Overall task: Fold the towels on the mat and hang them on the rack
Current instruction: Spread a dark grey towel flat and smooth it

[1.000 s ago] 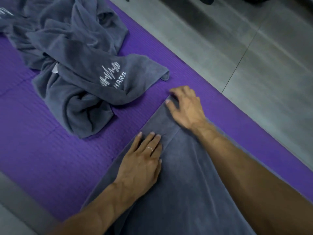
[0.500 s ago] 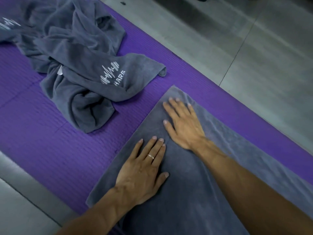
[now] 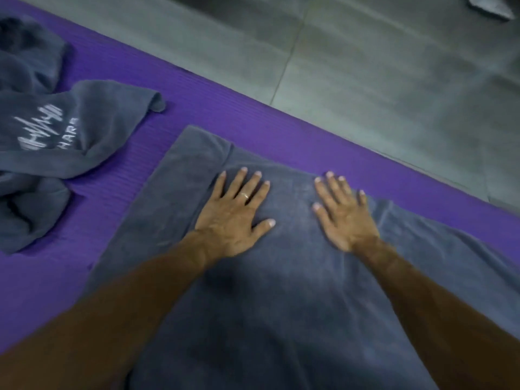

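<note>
A grey towel (image 3: 281,291) lies spread flat on the purple mat (image 3: 225,114). My left hand (image 3: 236,218), with a ring on one finger, presses palm-down on the towel with straight, spread fingers. My right hand (image 3: 343,215) lies flat on it too, a little to the right, fingers straight. A small fold shows near the towel's far left corner. A heap of crumpled grey towels (image 3: 56,142) with a white logo sits on the mat to the left. No rack is in view.
Grey tiled floor (image 3: 365,80) runs beyond the mat's far edge. A grey object (image 3: 489,7) shows at the top right corner, cut off by the frame.
Both hands have slid along the towel to the right and apart, flattening it. The right hand, earlier at the towel's corner, now lies flat. The view has shifted right.
</note>
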Motion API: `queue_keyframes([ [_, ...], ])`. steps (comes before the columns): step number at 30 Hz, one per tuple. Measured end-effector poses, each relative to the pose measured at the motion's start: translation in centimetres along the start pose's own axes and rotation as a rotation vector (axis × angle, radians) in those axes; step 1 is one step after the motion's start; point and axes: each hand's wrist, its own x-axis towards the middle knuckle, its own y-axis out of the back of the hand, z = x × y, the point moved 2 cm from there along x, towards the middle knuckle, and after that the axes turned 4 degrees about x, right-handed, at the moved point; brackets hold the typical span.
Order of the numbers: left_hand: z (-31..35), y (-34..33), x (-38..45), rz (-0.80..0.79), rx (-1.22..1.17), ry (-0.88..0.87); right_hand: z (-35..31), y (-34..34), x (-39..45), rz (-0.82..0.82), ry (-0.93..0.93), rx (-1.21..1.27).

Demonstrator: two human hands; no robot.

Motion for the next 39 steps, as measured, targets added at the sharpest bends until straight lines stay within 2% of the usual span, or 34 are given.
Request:
queue_keyframes([
  [2,0.0,-0.4,-0.1,0.018,0.015,0.007,3.0,1.0,0.9,-0.058,-0.090,-0.051],
  [4,0.4,0.2,0.2,0.048,0.050,-0.048,3.1,2.2,0.2,-0.070,0.013,-0.084],
  [6,1.6,1.4,1.6,0.054,0.084,-0.187,2.3,2.5,-2.5,-0.064,0.183,-0.060],
  [8,4.0,2.4,3.3,-0.016,0.057,-0.278,3.5,1.5,-5.6,-0.113,0.298,-0.045],
  [9,5.3,2.5,4.0,-0.085,0.047,-0.272,5.1,0.8,-6.5,-0.147,0.285,-0.050],
  [11,7.4,1.9,4.6,-0.189,0.084,-0.208,9.1,0.3,-7.3,-0.106,0.122,-0.043],
  [13,8.5,1.8,4.6,-0.205,0.107,-0.128,12.1,0.4,-8.0,-0.007,-0.115,0.046],
  [15,9.9,2.7,4.9,-0.143,0.096,-0.101,12.8,0.7,-9.4,0.111,-0.258,0.205],
  [16,11.3,3.3,5.1,-0.077,0.068,-0.136,12.6,0.4,-10.1,0.121,-0.263,0.241],
  [18,15.9,3.6,5.8,0.000,-0.032,-0.268,13.2,-0.8,-11.8,0.072,-0.191,0.204],
  [19,18.4,3.3,6.2,-0.017,-0.066,-0.309,14.4,-1.4,-12.6,0.034,-0.176,0.171],
  [20,20.3,2.8,6.4,-0.066,-0.086,-0.299,16.4,-1.7,-13.5,0.013,-0.211,0.153],
  [22,22.7,1.3,6.7,-0.143,-0.062,-0.196,22.1,-2.2,-15.3,0.017,-0.416,0.146],
  [24,22.5,0.8,6.8,-0.118,0.014,-0.135,26.0,-1.8,-16.0,-0.039,-0.564,0.142],
  [25,22.6,0.7,6.8,-0.104,0.044,-0.134,27.0,-1.3,-16.1,-0.052,-0.567,0.128],
  [28,22.9,0.6,6.5,-0.094,0.060,-0.118,25.3,-0.7,-15.9,0.035,-0.361,0.166],
  [30,23.1,0.8,6.7,-0.131,0.060,-0.100,24.3,-1.6,-17.2,-0.011,-0.272,0.175],
  [32,23.8,1.5,6.7,-0.174,0.092,-0.062,25.4,-2.2,-18.4,-0.052,-0.412,0.145],
  [34,25.4,2.6,6.2,-0.148,0.090,-0.040,26.1,-1.6,-19.2,-0.001,-0.588,0.143],
  [35,26.7,3.0,5.5,-0.082,0.061,-0.063,25.5,-1.4,-19.6,0.076,-0.599,0.151],
  [37,30.0,3.3,2.7,0.093,-0.091,-0.180,22.1,-0.9,-20.7,0.275,-0.471,0.230],
  [39,33.0,2.0,-0.9,0.086,-0.172,-0.350,18.2,-2.5,-23.8,0.314,-0.294,0.315],
])
